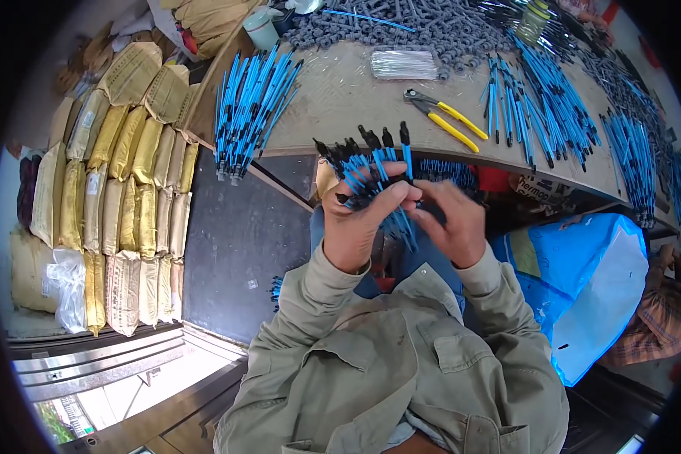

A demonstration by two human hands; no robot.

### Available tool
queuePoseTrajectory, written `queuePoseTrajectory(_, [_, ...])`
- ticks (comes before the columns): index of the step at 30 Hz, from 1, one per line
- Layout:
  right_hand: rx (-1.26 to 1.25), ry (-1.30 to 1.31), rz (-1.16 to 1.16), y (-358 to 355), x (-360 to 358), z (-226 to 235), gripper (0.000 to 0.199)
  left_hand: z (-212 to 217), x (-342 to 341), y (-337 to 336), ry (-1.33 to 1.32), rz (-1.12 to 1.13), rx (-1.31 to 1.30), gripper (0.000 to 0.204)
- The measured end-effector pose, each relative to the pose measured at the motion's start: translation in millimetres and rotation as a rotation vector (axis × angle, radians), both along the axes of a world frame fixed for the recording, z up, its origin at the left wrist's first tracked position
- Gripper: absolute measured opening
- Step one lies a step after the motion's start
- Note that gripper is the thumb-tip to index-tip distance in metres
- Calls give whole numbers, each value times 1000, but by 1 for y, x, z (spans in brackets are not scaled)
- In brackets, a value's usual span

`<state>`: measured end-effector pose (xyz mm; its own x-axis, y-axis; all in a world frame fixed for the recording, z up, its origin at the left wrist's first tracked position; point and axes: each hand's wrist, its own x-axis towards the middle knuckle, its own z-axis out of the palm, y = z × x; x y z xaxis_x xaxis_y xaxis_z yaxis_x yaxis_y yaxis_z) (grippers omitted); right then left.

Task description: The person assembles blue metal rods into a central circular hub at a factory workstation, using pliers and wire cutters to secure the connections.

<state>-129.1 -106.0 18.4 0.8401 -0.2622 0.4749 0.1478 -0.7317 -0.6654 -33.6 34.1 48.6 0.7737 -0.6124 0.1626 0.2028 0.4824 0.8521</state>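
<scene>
Table [333, 98] runs across the far side, blue bag [575, 250] down on the right. Bunch of sticks [377, 158] is up by the table's near edge, left hand [362, 225] has its fingers wrapped round it. Right hand's [457, 222] fingertips meet the left thumb, too blurry to tell if they're gripping anything. Yellow pliers [456, 127] lie on the table.

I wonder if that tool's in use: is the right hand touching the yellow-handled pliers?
Apart: the head view shows the yellow-handled pliers on the tabletop, its edge between them and the right hand.
</scene>
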Motion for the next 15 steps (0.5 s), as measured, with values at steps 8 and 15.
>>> queuePoseTrajectory(8, [118,-286,113,9,-3,45,20,4,2,15,-205,-207,134,24])
queuePoseTrajectory(15, [178,-324,300,7,6,24,20,-14,-4,20,-112,-327,159,22])
